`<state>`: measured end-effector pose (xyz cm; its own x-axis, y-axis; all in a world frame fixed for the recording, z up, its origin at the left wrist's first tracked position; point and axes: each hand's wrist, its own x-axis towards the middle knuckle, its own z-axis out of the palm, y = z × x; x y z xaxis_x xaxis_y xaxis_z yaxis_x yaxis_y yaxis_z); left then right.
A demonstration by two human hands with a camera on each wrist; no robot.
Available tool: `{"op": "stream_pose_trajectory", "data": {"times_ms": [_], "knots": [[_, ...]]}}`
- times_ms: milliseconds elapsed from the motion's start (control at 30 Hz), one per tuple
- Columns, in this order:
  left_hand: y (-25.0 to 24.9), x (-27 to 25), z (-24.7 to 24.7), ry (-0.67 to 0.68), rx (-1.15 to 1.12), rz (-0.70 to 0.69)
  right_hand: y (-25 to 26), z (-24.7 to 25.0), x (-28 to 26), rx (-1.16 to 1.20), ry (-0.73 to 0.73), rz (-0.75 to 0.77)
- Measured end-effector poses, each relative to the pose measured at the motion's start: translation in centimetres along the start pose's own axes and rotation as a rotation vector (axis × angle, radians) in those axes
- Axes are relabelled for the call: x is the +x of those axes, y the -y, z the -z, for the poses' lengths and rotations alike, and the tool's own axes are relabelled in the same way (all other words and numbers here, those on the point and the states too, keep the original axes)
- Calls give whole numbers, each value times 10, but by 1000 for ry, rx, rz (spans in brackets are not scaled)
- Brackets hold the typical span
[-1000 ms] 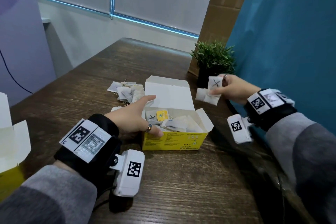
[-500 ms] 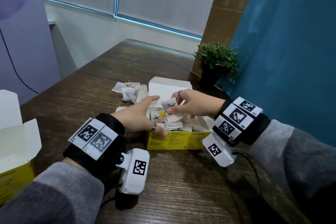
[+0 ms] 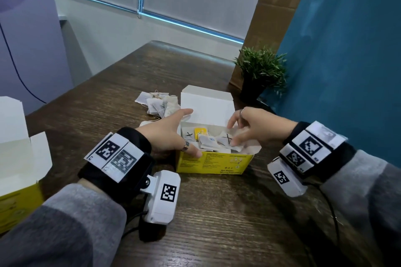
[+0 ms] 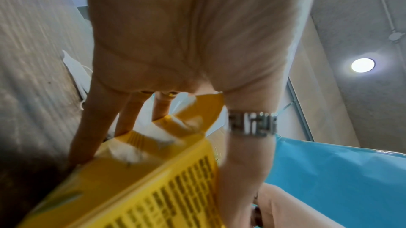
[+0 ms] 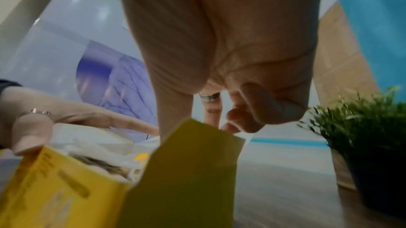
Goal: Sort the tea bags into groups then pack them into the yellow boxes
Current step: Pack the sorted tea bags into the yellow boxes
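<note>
An open yellow box (image 3: pixel 214 163) stands mid-table with its white lid (image 3: pixel 206 108) raised and several tea bags inside, one marked with an X (image 3: pixel 225 140). My left hand (image 3: pixel 184 134) grips the box's left end, thumb on the front wall and fingers behind. The left wrist view shows that box (image 4: pixel 153 188) close under the fingers. My right hand (image 3: pixel 234 133) reaches into the right half of the box, its thumb and fingertips pinching tea bags there. The box's side flap (image 5: pixel 193 153) hides those fingertips in the right wrist view.
A loose pile of tea bags (image 3: pixel 158 104) lies on the table behind the box. A second open yellow box (image 3: pixel 15 201) stands at the left edge. A potted plant (image 3: pixel 260 71) and a blue partition (image 3: pixel 347 50) close off the right side.
My right hand has carried tea bags from beside the plant over to the box and lowered them into it. My left hand has kept its hold on the box.
</note>
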<state>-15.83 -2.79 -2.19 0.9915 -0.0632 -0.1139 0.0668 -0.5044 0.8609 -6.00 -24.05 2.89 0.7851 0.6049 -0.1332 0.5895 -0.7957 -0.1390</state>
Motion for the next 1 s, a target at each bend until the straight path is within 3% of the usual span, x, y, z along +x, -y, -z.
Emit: {"op": "stream_pose_trajectory", "data": {"times_ms": [67,133,267,333,467,767,867,1000], "knots": [[1,0,1,-5,15,5,-2,1,-3,-64,-146,-31],[1,1,2,-12,52,1,-6,4,-8,4,-167,-149],[1,0,1,3,65,0,-16,-5,-20,439,114,-260],[-2,-1,1,3,50,-15,-24,-12,-26,708,127,-233],[-16,-11,-6,-27,143,-85,-28,-17,-39,1040,10,-241],[-71,17,-42,106,411,-51,-61,-15,-57,1279,-250,-303],[-80,39,-53,144,317,-39,-80,-19,-56,1350,-346,-371],[-76,66,-58,198,-177,16,-99,-27,-46,1343,-396,-446]]}}
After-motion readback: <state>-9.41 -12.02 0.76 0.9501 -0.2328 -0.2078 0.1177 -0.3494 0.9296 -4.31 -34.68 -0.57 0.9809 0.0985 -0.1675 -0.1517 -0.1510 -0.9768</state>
